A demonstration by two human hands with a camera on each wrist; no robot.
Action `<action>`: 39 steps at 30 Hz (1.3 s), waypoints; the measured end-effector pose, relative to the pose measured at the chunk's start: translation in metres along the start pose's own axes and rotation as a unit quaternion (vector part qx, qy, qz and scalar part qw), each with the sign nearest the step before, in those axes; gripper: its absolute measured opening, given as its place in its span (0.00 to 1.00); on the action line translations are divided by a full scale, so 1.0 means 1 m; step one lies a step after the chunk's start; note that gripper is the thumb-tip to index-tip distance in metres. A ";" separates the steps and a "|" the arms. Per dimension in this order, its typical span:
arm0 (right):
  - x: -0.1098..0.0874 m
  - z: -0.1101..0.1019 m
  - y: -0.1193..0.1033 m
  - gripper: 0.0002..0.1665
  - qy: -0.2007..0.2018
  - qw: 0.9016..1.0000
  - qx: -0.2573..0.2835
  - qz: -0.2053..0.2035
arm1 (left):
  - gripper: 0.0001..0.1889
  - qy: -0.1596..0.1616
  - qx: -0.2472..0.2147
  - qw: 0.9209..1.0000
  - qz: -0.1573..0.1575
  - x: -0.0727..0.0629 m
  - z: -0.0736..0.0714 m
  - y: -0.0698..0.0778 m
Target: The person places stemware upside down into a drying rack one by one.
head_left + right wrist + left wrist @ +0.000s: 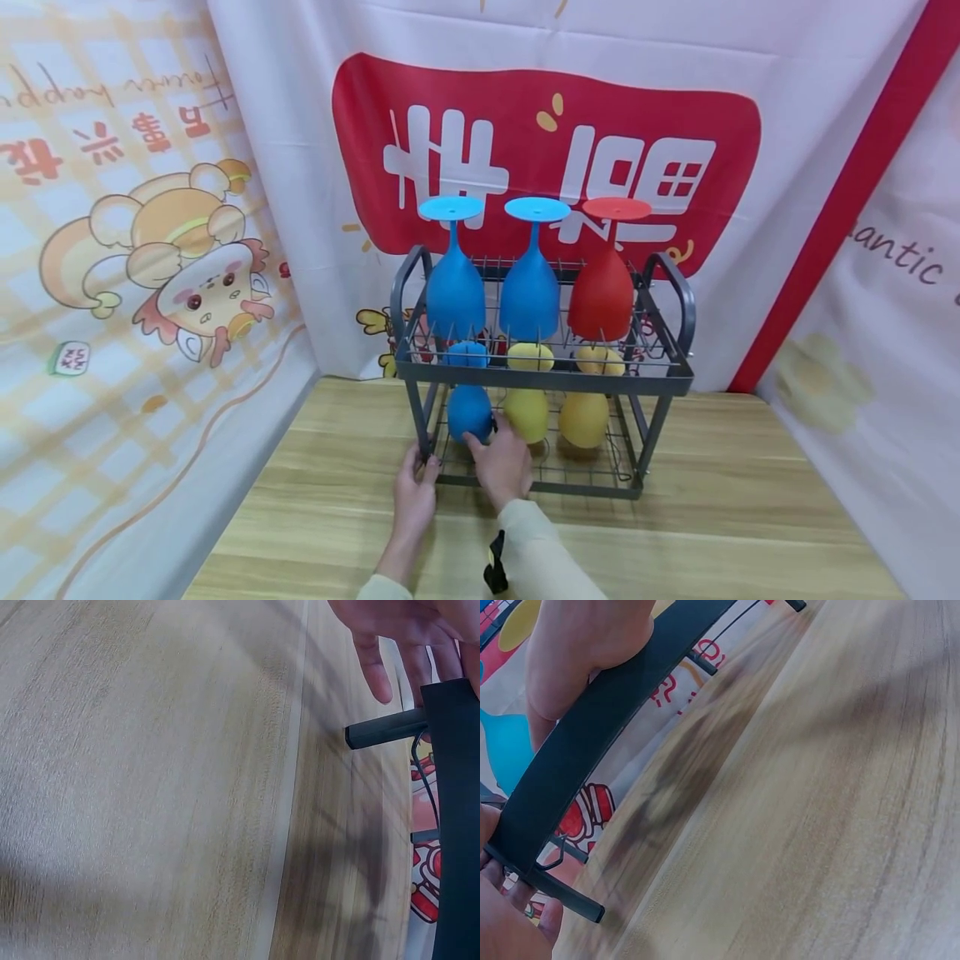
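Note:
A dark two-tier wire rack point(540, 379) stands on the table with upside-down goblets on both shelves. My left hand point(415, 492) holds the rack's front left corner near the bottom; in the left wrist view its fingers point(517, 922) wrap around that corner. With thumb and fingers, my right hand point(504, 462) grips the lower part of the blue goblet point(468, 408) at the left of the lower shelf. Beside it stand a yellow goblet point(527, 412) and a darker yellow goblet point(585, 417). The right fingertips are partly hidden behind the goblet.
The upper shelf carries two blue goblets, the left one point(455, 296) and the middle one point(530, 296), and a red goblet point(602, 296). Curved handles rise at both rack ends. Printed cloth point(285, 167) hangs around the wooden table point(750, 500).

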State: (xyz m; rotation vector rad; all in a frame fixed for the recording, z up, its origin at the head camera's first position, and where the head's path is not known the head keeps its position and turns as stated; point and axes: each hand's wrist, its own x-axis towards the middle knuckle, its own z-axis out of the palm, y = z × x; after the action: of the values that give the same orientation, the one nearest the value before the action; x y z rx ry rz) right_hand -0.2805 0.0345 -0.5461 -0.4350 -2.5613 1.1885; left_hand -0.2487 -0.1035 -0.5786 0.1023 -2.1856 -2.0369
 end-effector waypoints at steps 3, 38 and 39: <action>0.000 -0.002 0.002 0.39 0.003 1.000 -0.004 0.000 | 0.24 0.001 0.001 1.000 0.000 -0.001 0.002 0.000; -0.023 -0.070 0.042 0.28 -0.078 0.967 0.206 -0.129 | 0.24 0.004 0.039 0.999 -0.003 -0.004 -0.002 0.001; -0.024 -0.078 0.047 0.28 -0.078 0.965 0.201 -0.149 | 0.24 -0.002 0.050 0.999 -0.001 -0.004 -0.004 0.001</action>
State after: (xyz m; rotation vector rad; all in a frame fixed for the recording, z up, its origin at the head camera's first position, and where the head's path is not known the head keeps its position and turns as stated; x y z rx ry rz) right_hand -0.2223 0.1081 -0.5372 0.1362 -2.3070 1.6196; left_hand -0.2441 -0.1063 -0.5780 0.1105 -2.2904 -1.9296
